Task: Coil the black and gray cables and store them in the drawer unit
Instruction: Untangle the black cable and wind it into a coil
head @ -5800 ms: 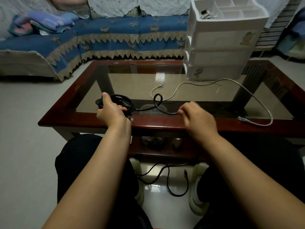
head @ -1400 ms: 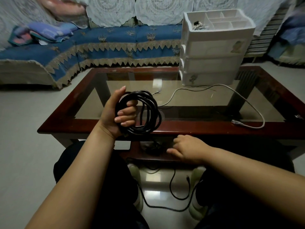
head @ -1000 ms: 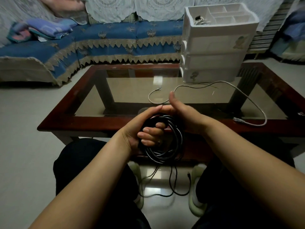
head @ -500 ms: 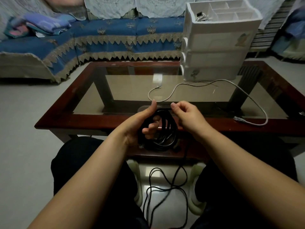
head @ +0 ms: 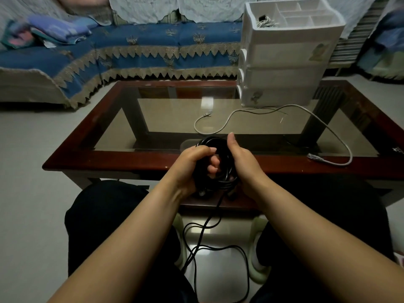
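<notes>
A coil of black cable (head: 220, 149) sits in front of the table's near edge, wrapped around the fingers of my left hand (head: 192, 165). My right hand (head: 242, 162) presses against the coil's right side, thumb up, gripping the cable. A loose tail of the same cable hangs down between my knees and loops on the floor. The gray cable (head: 328, 127) lies uncoiled across the right part of the glass table. The white drawer unit (head: 284, 62) stands at the table's far right, its drawers shut.
The table has a dark red wooden frame (head: 109, 160) around a glass top. A blue-covered sofa (head: 131, 47) runs behind it. The drawer unit's top tray (head: 290, 13) holds small items in one compartment. My knees and slippered feet are below.
My right hand has come in against the coil's right side. The coil has risen a little toward the table edge, and the tail on the floor has shifted.
</notes>
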Available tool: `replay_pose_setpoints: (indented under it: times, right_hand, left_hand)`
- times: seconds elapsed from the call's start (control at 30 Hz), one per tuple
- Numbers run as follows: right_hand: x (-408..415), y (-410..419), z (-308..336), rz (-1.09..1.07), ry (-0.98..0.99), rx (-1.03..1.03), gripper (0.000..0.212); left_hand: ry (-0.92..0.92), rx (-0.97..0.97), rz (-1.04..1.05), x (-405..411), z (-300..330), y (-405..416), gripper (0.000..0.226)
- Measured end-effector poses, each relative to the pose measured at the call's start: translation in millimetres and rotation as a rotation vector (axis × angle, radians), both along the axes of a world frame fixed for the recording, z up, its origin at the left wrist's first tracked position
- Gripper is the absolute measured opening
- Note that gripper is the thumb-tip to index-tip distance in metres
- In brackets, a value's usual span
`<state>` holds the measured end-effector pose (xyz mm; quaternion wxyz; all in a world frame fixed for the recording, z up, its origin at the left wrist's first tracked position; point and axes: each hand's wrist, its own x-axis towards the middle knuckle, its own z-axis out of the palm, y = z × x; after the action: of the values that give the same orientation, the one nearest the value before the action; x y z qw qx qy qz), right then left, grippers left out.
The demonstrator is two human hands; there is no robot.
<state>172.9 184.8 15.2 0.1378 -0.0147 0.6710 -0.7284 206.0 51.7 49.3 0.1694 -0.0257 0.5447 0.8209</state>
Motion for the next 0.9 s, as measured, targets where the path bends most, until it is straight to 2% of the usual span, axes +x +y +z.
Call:
replay_pose_setpoints:
  times: [0.1,0.23,0.4,0.5,0.57,0.63,0.73,0.77,0.9]
  right_hand:
    - [0,-3,1,-0.157,0.039,0.046,0.059]
    - [3,-3,-6,-0.135,-0.081,-0.052,0.047]
    - [9,4,-5,0.002,-0.101,0.029,0.033]
    - [19,5,-10,0.170,-0.200,0.046,0.021]
    - [24,1,-19,0.155,-0.187,0.199,0.025]
    - [28,0,-24,0.103,-0.009,0.524,0.024]
    - [37,0,-22,0.102,0.452,1.182,0.021]
    - [41,-2,-20,0.128,0.572,1.308,0.020]
    - [50,-10,3,0.267,0.858,1.388,0.026]
  left_hand:
    - [0.042,0.040,0.014,0,-4,1,0.048]
    - [-0.021,0.203,0.080,-4,-4,-3,0.049]
    - [-0.226,0.555,0.432,-20,-1,-21,0.038]
    - [-0.218,0.598,0.629,-23,7,-28,0.035]
    - [-0.168,0.565,0.779,-29,15,-33,0.027]
    - [-0.097,0.488,0.957,-36,22,-37,0.014]
    - [0.029,0.276,1.156,-36,27,-39,0.021]
    - [0.086,0.185,1.168,-34,28,-37,0.022]
    - [0.255,-0.183,1.069,-31,17,-34,0.024]
